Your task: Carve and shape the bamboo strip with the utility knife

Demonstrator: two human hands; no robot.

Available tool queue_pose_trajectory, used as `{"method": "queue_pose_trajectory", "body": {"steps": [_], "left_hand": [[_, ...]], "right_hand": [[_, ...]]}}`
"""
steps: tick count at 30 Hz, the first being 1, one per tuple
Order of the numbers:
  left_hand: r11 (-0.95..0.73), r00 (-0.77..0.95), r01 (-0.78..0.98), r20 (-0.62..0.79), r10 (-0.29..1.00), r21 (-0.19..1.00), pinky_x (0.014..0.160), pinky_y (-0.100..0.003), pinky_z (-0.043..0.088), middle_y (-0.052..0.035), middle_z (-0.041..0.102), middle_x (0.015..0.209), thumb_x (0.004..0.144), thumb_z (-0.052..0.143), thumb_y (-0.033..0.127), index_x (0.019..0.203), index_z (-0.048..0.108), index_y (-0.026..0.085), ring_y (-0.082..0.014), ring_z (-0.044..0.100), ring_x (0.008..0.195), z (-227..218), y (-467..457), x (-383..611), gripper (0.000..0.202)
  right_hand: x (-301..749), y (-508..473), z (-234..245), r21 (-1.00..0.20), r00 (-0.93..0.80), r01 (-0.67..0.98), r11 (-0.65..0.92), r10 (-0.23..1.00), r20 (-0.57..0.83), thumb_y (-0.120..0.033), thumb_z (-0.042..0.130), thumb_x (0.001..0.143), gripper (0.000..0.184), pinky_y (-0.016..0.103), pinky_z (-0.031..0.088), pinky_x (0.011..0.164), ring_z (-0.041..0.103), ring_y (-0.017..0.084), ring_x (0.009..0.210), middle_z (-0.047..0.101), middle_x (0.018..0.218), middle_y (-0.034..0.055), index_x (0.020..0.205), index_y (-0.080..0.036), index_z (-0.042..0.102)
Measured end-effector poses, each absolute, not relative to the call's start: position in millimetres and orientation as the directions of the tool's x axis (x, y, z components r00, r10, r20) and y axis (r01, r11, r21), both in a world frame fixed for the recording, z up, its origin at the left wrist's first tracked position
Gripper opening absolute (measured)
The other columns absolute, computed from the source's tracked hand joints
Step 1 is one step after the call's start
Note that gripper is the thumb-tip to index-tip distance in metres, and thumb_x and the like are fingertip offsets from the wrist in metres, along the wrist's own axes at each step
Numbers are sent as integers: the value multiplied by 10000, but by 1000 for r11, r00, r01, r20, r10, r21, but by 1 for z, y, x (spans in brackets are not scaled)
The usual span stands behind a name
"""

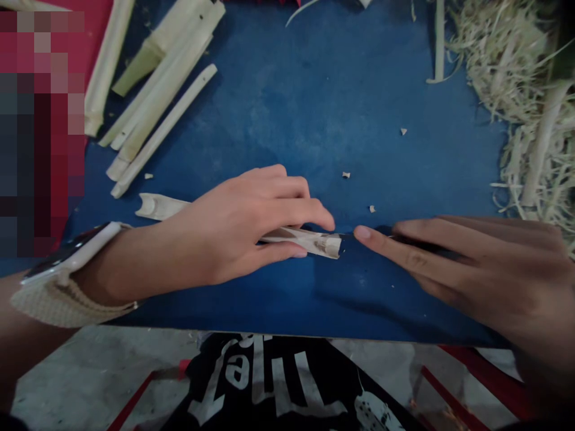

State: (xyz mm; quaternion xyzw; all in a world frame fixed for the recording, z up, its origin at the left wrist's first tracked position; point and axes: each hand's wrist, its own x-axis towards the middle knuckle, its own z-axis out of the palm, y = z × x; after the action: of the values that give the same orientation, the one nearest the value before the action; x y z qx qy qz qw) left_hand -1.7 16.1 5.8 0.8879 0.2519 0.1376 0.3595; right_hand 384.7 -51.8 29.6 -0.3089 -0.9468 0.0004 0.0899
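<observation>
My left hand (242,230) is closed round a pale split bamboo piece (314,241) that lies across the blue table (314,108). The piece's far end (157,206) sticks out behind my wrist, which wears a watch. My right hand (453,263) comes in from the right, fingers closed round a thin dark tool (422,244), probably a knife. Its index finger stretches along the tool, and the tip meets the cut end of the bamboo piece. The blade itself is mostly hidden.
Several split bamboo slats (157,102) lie at the back left. A heap of pale shavings (525,90) fills the back right. Small chips (345,175) dot the blue surface. A blurred red area sits at far left. The table's near edge runs below my hands.
</observation>
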Motion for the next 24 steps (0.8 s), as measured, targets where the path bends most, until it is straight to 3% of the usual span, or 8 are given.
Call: {"method": "queue_pose_trajectory", "body": {"steps": [4, 9, 16, 20, 24], "left_hand": [[-669, 860, 306, 104, 499, 678, 988, -402, 549, -36, 847, 1312, 1360, 653, 360, 1765, 756, 475, -248, 697, 1034, 2, 18, -3, 434], [-725, 882, 256, 153, 446, 640, 974, -399, 524, -51, 828, 1353, 1374, 637, 336, 1849, 688, 443, -251, 673, 1040, -1, 20, -4, 489], [-672, 867, 295, 105, 487, 679, 914, -385, 500, -50, 824, 1280, 1387, 566, 371, 1703, 822, 435, -243, 659, 989, 5, 21, 2, 412], [-650, 857, 337, 63, 511, 681, 923, -388, 503, -50, 813, 1226, 1396, 500, 422, 1639, 856, 429, -241, 650, 972, 4, 20, 3, 431], [-668, 839, 309, 137, 527, 677, 903, -402, 518, -62, 810, 1211, 1375, 522, 378, 1651, 868, 429, -243, 650, 973, -1, 19, 1, 446]], "right_hand": [[388, -44, 29, -22, -818, 547, 837, 540, 199, 42, 818, 1151, 950, 287, 528, 676, 834, 119, 855, 957, 1242, -57, 1977, -372, 595], [390, -34, 32, -20, -837, 523, 852, 518, 174, 32, 794, 1164, 959, 296, 521, 678, 837, 126, 865, 957, 1260, -42, 2005, -356, 546], [385, -39, 37, -53, -812, 553, 832, 552, 191, 20, 817, 1158, 888, 332, 439, 592, 827, 140, 800, 957, 1188, -63, 1923, -397, 644], [388, -37, 35, -37, -803, 573, 819, 570, 174, -32, 829, 1174, 968, 336, 494, 593, 837, 160, 790, 960, 1191, -71, 1996, -454, 541], [392, -32, 31, -39, -803, 574, 818, 571, 170, -80, 854, 1189, 1015, 339, 563, 639, 880, 176, 865, 963, 1248, -77, 2024, -514, 474]]}}
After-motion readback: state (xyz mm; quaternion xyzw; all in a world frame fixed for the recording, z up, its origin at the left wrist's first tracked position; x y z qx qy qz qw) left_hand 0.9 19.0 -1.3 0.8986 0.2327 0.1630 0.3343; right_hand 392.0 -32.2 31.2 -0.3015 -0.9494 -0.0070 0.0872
